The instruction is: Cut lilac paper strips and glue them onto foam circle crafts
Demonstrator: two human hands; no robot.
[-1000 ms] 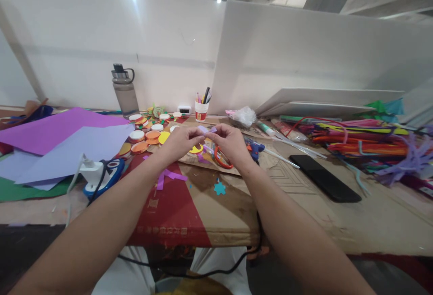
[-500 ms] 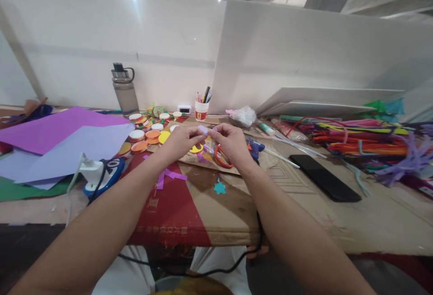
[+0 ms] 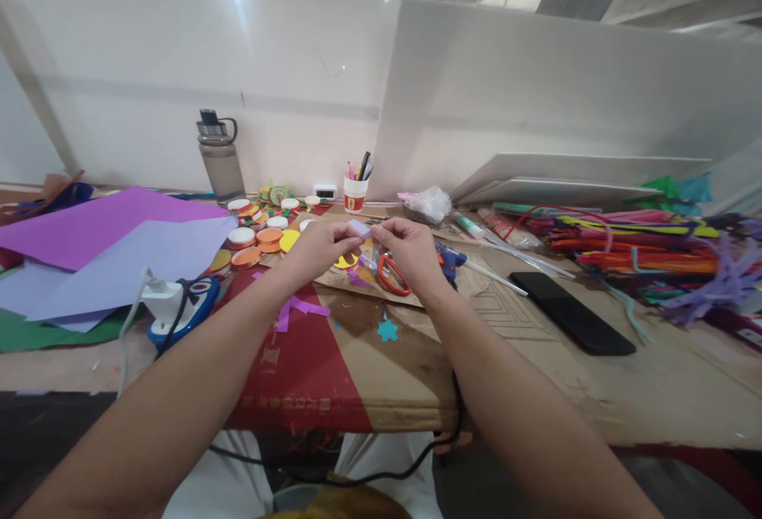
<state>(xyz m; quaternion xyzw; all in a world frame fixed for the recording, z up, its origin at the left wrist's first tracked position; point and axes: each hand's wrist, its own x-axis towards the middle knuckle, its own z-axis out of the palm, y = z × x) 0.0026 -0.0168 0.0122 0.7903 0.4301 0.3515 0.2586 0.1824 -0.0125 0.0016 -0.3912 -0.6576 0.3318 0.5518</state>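
Observation:
A small light purple paper piece [image 3: 359,228] is held between my two hands above the cardboard. The fingers of my left hand [image 3: 326,247] pinch its left side. My right hand [image 3: 406,247] has its fingertips closed at the paper's right edge. Beneath and between the hands lie a yellow disc [image 3: 345,262] and orange-handled scissors [image 3: 393,277]. Nearer to me, a teal paper shape [image 3: 387,329] and purple paper strips [image 3: 298,307] rest on the cardboard [image 3: 393,392].
Round discs [image 3: 241,237] and a bottle [image 3: 221,158] stand at the left, beside purple sheets [image 3: 136,257] and a power strip [image 3: 190,309]. A pen cup [image 3: 355,195] is behind. At the right are a glue gun [image 3: 449,261], a black phone [image 3: 571,313] and pipe cleaners [image 3: 648,245].
The purple paper between my fingers has turned slightly and shows more of its surface. My hands have barely moved.

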